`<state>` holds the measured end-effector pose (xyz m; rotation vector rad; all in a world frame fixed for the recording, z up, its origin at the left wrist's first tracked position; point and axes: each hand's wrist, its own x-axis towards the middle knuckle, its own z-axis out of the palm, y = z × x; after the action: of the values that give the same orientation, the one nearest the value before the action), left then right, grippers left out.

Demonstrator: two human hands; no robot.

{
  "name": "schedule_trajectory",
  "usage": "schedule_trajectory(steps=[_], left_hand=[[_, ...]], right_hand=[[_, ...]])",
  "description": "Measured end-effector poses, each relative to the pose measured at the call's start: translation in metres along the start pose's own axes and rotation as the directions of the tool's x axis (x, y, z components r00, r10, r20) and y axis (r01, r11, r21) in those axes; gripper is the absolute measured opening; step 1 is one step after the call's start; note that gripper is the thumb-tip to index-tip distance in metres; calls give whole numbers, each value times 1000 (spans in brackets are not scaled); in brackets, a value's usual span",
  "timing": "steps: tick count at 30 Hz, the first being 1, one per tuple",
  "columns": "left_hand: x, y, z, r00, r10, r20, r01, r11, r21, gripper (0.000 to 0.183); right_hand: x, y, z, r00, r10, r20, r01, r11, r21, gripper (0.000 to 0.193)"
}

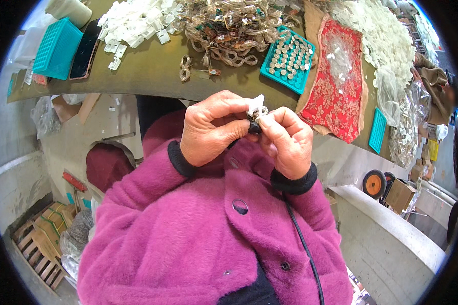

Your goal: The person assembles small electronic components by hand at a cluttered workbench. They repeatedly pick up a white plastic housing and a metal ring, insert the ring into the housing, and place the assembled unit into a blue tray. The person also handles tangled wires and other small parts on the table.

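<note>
In front of my chest, just off the table edge, both hands meet on a small white plastic part (257, 104). My left hand (213, 127) pinches it between thumb and fingers. My right hand (289, 140) grips a small looped bundle of clear wire (261, 112) against that part. A small black piece (254, 128) shows between the thumbs; which hand bears it I cannot tell. Beyond the hands, one coiled wire with a little copper-coloured board (215, 72) lies on the table. Behind it rises a big heap of coiled wires (229, 30).
White plastic parts (132, 25) are piled at the far left, beside a phone (85, 51) and stacked teal trays (58, 48). A teal tray (282, 86) with round metal discs stands right of the wires. Further right are red patterned cloth (336, 112) and clear plastic pieces (376, 35).
</note>
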<state>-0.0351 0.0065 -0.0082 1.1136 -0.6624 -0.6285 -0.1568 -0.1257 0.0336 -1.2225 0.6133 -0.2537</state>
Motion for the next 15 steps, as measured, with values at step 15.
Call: schedule_trajectory(steps=[15], left_hand=[[4, 5, -10, 932, -321, 167, 358, 890, -282, 25]], right_hand=[[9, 3, -3, 835, -548, 44, 489, 704, -514, 7]])
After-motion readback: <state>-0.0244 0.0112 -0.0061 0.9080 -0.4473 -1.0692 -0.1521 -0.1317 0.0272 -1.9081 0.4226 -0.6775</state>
